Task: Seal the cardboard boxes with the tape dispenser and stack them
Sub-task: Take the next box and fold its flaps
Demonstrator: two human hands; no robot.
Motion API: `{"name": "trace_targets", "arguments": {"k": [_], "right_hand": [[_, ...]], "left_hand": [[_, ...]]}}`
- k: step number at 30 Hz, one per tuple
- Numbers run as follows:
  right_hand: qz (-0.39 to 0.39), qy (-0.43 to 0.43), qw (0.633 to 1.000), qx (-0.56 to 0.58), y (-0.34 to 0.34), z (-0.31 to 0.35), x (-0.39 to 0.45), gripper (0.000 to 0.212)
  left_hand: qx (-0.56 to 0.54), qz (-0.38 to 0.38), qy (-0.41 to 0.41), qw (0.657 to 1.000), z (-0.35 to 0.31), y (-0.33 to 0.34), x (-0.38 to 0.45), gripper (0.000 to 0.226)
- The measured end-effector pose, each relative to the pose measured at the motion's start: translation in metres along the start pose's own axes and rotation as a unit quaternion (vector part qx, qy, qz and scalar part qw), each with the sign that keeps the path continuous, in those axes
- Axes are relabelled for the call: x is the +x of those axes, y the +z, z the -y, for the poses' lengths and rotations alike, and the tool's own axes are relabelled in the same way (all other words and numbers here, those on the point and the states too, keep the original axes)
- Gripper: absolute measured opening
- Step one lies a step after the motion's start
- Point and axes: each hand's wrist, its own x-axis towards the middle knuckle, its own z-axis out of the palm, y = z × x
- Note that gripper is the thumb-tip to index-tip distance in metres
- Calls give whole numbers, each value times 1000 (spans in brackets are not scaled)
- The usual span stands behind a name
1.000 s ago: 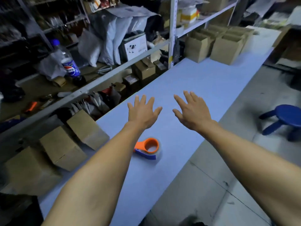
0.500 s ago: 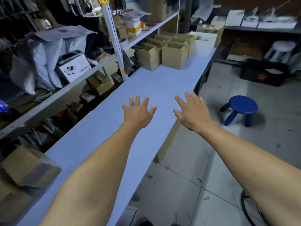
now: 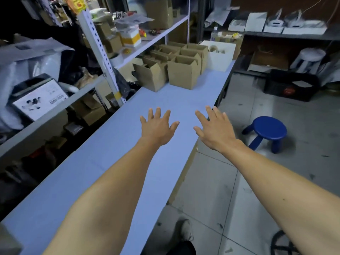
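Reaching forward, both bare arms stretch out over the long blue tabletop (image 3: 114,162), which runs away from the person toward the far wall. The left hand (image 3: 157,127) hovers above the tabletop with its fingers straight and spread, holding nothing. The right hand (image 3: 215,130) is likewise flat and splayed, empty, and hangs past the tabletop's right edge, over the grey floor. Just beyond it on the floor stands a blue stool (image 3: 268,130). Farther on, well apart from both hands, a cluster of open cardboard boxes (image 3: 184,74) stands at the far end of the tabletop, flaps up and unsealed, packed side by side beside a white box (image 3: 219,59). They are likely staged there to be drawn forward one at a time for taping. No tape dispenser shows in this view, so sealing looks not yet begun; the outstretched hands suggest an approach toward the boxes.
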Motion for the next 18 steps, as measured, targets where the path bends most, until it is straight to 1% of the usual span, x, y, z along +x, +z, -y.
{"name": "trace_targets", "arguments": {"k": [10, 13, 18], "right_hand": [[5, -5, 1000, 8, -11, -67, 143, 62], [12, -14, 1000, 11, -6, -96, 189, 62], [10, -40, 999, 13, 1, -159, 272, 62]], "left_hand": [[9, 3, 1, 1000, -40, -17, 161, 66], [13, 8, -2, 1000, -57, -17, 210, 66], [22, 19, -34, 999, -94, -14, 293, 67]]}}
